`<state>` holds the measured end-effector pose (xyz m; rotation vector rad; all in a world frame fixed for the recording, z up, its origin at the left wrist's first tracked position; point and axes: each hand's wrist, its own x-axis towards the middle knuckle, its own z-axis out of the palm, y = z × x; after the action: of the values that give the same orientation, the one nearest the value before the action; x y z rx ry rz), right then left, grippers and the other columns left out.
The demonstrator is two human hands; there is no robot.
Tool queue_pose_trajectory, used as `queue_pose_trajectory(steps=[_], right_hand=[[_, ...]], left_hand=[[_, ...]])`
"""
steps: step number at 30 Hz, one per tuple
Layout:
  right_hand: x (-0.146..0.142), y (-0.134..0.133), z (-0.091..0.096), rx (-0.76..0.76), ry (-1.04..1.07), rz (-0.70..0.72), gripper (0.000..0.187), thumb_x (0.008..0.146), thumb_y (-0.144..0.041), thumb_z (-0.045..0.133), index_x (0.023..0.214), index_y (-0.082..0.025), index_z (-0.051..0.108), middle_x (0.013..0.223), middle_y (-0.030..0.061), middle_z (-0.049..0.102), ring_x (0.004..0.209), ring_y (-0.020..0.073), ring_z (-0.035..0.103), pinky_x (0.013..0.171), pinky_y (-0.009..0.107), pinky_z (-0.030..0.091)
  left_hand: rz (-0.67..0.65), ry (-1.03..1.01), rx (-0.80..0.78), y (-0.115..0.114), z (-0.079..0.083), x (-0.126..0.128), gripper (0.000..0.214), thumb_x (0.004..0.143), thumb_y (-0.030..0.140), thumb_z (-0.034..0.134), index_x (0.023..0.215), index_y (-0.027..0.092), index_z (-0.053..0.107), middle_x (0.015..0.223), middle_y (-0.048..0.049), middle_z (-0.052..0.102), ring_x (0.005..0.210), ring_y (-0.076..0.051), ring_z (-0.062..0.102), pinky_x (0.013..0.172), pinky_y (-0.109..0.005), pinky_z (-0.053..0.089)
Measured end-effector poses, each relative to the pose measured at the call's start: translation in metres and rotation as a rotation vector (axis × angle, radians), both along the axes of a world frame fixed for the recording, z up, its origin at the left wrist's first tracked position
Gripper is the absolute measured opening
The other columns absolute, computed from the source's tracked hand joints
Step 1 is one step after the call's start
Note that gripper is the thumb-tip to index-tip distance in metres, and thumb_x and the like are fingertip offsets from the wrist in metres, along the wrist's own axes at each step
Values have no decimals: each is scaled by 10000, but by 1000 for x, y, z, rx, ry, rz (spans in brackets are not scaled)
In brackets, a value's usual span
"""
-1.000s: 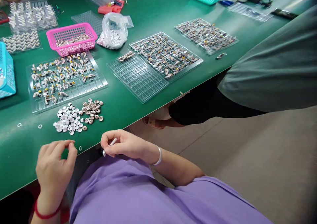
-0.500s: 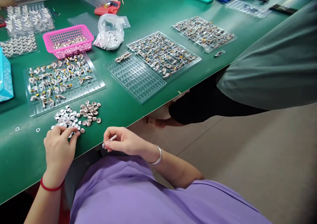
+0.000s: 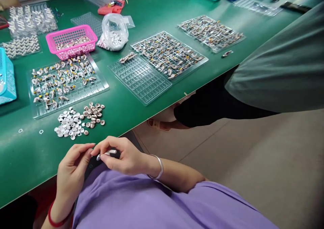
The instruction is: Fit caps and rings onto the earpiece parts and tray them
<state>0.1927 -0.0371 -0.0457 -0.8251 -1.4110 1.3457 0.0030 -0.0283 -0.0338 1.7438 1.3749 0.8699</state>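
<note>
My right hand (image 3: 124, 157), silver bangle on the wrist, is closed on a small pale stick-shaped part (image 3: 111, 152). A small round white disc (image 3: 98, 157) shows at its fingertips; whether disc and stick are joined I cannot tell. My left hand (image 3: 73, 170), with a red wristband, is pinched against the right fingertips, and whatever lies in the pinch is too small to make out. Both hands are over my lap at the table edge. Beyond them lie a pile of white round discs (image 3: 69, 125) and a pile of beige round caps (image 3: 93, 113).
A clear tray (image 3: 93, 87) of small curved parts lies behind the piles, with a pink basket (image 3: 54, 41) and a plastic bag (image 3: 115, 26) past it. More trays include a mostly bare one (image 3: 141, 80). Another person's green garment (image 3: 283, 63) is at right.
My left hand has left the white disc pile and come down and right to meet my right hand. My right hand has shifted slightly left and down, still holding the stick-shaped part.
</note>
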Motion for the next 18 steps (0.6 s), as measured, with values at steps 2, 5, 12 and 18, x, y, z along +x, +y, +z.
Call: queue_pose_trajectory(steps=[2,5,12,18], right_hand=[[1,-3,0,-16,-44,1,19,849,-186,576,851,-182,558,881,51,698,754,134,616,723,263,511],[3,-6,1,-22,-87,-20,21,851,-183,569,853,-185,548,940,69,723,781,138,638,749,266,526],[6,-10,6,118,-156,-67,30,844,-172,560,853,-172,589,857,68,707,725,142,623,732,273,521],[7,-4,7,-76,-65,-56,63,821,-214,614,785,-170,586,773,7,591,636,98,509,585,214,439]], left_hand=[[-5,12,33,-4,0,0,155,884,275,647,989,276,761,898,9,720,778,-117,670,649,-169,524],[-17,37,92,-9,0,0,195,878,239,656,1042,281,754,941,7,730,801,-114,683,674,-161,538],[-34,41,144,-15,-4,-3,238,848,204,709,1060,304,753,965,23,775,812,-115,725,752,-163,569],[-26,-82,53,-17,-5,-2,223,790,221,776,989,322,775,884,51,788,734,-101,728,689,-132,575]])
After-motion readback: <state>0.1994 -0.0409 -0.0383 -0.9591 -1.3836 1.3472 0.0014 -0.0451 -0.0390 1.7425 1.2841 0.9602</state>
